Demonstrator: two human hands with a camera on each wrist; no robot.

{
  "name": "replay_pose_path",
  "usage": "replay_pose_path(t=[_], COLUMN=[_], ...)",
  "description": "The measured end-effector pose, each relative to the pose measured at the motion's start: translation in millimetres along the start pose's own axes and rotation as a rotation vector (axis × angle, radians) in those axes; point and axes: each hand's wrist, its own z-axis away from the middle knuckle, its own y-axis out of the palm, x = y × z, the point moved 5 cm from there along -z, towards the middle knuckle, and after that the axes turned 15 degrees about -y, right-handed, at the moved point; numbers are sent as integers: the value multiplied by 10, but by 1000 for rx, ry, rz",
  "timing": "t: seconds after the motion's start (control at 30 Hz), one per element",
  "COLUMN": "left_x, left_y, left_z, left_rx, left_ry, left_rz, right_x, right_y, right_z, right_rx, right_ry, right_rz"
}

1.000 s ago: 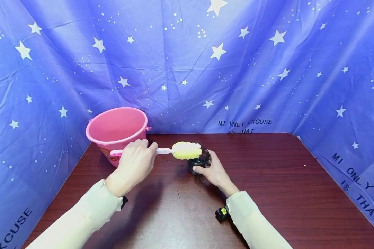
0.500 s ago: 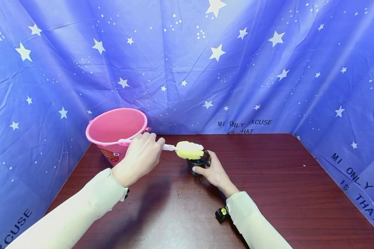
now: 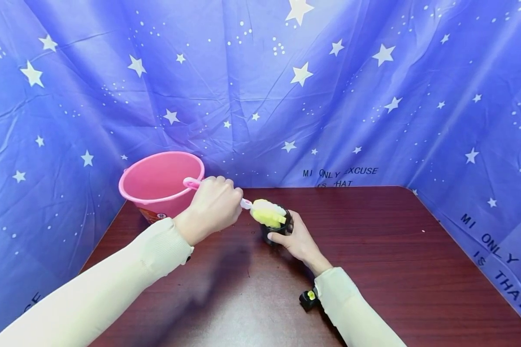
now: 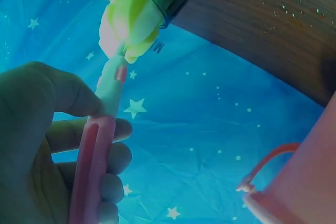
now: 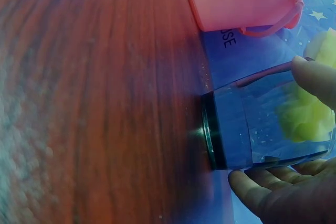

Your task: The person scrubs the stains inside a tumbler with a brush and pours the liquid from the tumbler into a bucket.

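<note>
My left hand grips the pink and white handle of a brush, the fingers wrapped round it. The brush's yellow and white sponge head slants down into the mouth of a dark, see-through cup. Around the cup's side curl the thumb and fingers of my right hand. In the right wrist view the cup stands on the table, and part of the yellow sponge shows through its wall.
A pink bucket stands at the table's back left, just behind my left hand. The brown table has a few small drops or specks on it. Blue cloth with white stars hangs behind and at both sides.
My left hand has moved right and slightly up, tilting the brush, so that its sponge head has gone from above the cup's rim into its mouth. The right hand keeps its hold.
</note>
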Motion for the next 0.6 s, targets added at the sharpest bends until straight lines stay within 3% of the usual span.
replay_pose_path(t=[0.27, 0.5, 0.6], left_x=[-98, -155, -186], left_y=[36, 117, 116], left_z=[-144, -279, -330], left_rx=[50, 111, 117], left_ry=[52, 111, 142], left_rz=[-42, -72, -82], right_x=[350, 363, 227], right_y=[11, 7, 2], right_z=[46, 47, 27], right_rx=[31, 25, 18], right_ry=[-44, -52, -29], right_rz=[0, -11, -15])
